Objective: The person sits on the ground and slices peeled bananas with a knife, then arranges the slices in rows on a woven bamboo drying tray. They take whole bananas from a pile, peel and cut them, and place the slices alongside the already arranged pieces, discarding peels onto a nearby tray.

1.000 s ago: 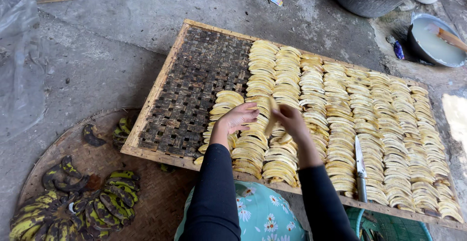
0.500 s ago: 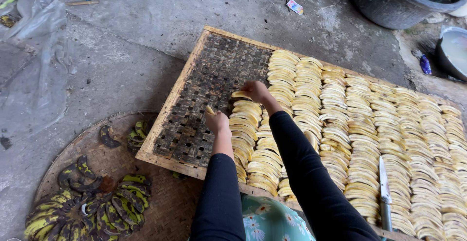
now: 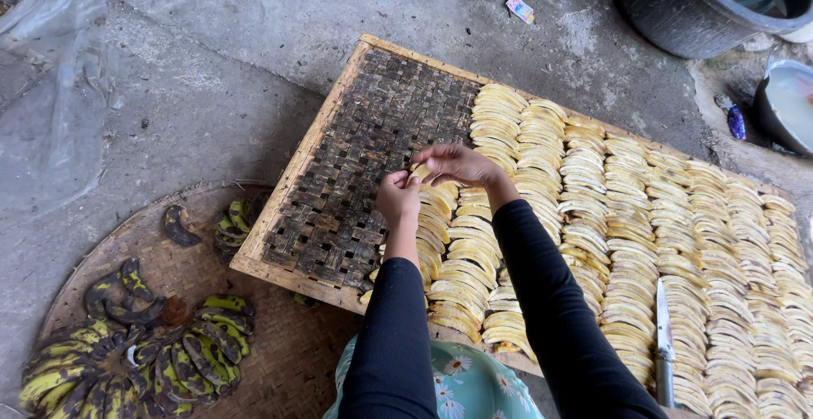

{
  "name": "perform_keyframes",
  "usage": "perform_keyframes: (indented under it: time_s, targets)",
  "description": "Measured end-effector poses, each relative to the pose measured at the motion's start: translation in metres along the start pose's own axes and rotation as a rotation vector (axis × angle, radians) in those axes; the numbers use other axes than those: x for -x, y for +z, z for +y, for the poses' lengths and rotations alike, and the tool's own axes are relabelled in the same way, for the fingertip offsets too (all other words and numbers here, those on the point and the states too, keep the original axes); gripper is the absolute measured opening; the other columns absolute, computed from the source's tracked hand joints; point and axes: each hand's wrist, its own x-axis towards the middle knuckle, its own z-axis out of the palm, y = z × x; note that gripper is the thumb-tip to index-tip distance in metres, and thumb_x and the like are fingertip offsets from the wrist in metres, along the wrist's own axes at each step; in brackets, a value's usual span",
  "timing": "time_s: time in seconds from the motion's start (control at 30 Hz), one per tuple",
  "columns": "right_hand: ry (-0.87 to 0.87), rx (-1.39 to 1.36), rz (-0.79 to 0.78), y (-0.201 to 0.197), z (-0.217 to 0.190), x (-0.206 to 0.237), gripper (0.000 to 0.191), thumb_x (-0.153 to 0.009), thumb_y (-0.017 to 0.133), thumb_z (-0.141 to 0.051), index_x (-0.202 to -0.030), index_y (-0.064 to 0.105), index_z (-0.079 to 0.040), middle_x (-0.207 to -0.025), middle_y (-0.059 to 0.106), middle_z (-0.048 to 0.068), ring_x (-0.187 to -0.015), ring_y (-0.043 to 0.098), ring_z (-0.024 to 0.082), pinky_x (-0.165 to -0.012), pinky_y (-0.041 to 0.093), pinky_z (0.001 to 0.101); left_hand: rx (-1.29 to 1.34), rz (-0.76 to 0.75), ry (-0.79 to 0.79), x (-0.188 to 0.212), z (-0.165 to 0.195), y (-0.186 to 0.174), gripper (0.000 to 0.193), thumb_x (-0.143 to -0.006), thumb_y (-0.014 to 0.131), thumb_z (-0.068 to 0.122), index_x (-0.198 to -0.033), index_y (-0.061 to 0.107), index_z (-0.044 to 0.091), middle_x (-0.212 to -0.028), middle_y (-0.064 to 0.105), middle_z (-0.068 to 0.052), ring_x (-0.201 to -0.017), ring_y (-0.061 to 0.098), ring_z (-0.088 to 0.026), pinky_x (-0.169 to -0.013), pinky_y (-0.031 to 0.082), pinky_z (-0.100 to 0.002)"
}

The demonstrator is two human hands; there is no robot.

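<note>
Hands (image 3: pixel 432 178) pinching a banana slice (image 3: pixel 420 170)

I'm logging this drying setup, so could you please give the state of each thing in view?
Woven bamboo drying tray: mostly filled, left part bare.
Pale yellow banana slices: laid in overlapping rows.
Left hand: pinching a slice.
Right hand: fingers on the same slice.
Green-black banana peels: heaped on round mat.
Knife: lying on slices.

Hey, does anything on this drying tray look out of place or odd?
Yes: a knife lies among the rows of banana slices, resting on them near the woven tray's near edge. The rows themselves look tidy.
</note>
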Motion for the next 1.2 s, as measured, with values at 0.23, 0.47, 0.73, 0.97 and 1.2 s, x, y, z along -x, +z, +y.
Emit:
perform_keyframes:
  time_s: [0.23, 0.47, 0.73, 0.97, 1.2]
  targets:
    - [-0.167, -0.004, 0.484, -0.005, -0.002, -0.012, 0.016, -0.095, 0.07, -0.003, -0.11, 0.07, 0.001, -0.096, 0.075, 0.007, -0.081, 0.074, 0.016, -0.073, 0.064, 0.0292, -0.05, 0.097, -0.125, -0.005, 0.004, 0.0, 0.044, -0.102, 0.063, 0.027, -0.135, 0.051, 0.0, -0.128, 0.061, -0.018, -0.106, 0.07, -0.027, -0.088, 0.059, -0.037]
    - [-0.183, 0.105, 0.878, 0.004, 0.009, -0.014, 0.01, -0.096, 0.068, -0.003, -0.104, 0.071, 0.002, -0.091, 0.073, 0.009, -0.068, 0.074, 0.016, -0.058, 0.061, 0.0274, -0.041, 0.131, -0.085, -0.009, 0.002, -0.004, 0.038, -0.1, 0.062, 0.022, -0.131, 0.053, 0.002, -0.128, 0.062, -0.016, -0.112, 0.066, -0.028, -0.094, 0.056, -0.04]
    - [-0.301, 1.052, 0.986, 0.0, 0.024, -0.007, 0.014, -0.081, 0.08, -0.01, -0.094, 0.08, -0.014, -0.092, 0.078, 0.013, -0.082, 0.074, 0.03, -0.072, 0.058, 0.0386, 0.001, 0.096, -0.076, -0.007, 0.001, -0.001, 0.036, -0.097, 0.065, 0.019, -0.128, 0.055, 0.003, -0.123, 0.066, -0.014, -0.111, 0.068, -0.026, -0.094, 0.057, -0.038]
    - [-0.391, 0.694, 1.144, -0.065, 0.071, 0.071, 0.027, -0.092, 0.072, -0.024, -0.11, 0.072, -0.004, -0.096, 0.075, 0.015, -0.086, 0.075, 0.031, -0.076, 0.059, 0.0421, -0.042, 0.125, 0.007, -0.024, -0.02, 0.005, 0.033, -0.095, 0.068, 0.021, -0.122, 0.061, 0.004, -0.12, 0.07, -0.013, -0.111, 0.068, -0.025, -0.094, 0.054, -0.039]
    - [0.289, 0.955, 1.218, -0.057, 0.168, 0.19, 0.07, -0.079, 0.084, -0.053, -0.112, 0.063, 0.005, -0.095, 0.071, 0.03, -0.091, 0.069, 0.044, -0.08, 0.055, 0.0496, -0.08, 0.069, 0.084, -0.028, -0.035, 0.027, 0.029, -0.093, 0.069, 0.021, -0.117, 0.064, 0.003, -0.114, 0.073, -0.013, -0.106, 0.071, -0.025, -0.092, 0.055, -0.038]
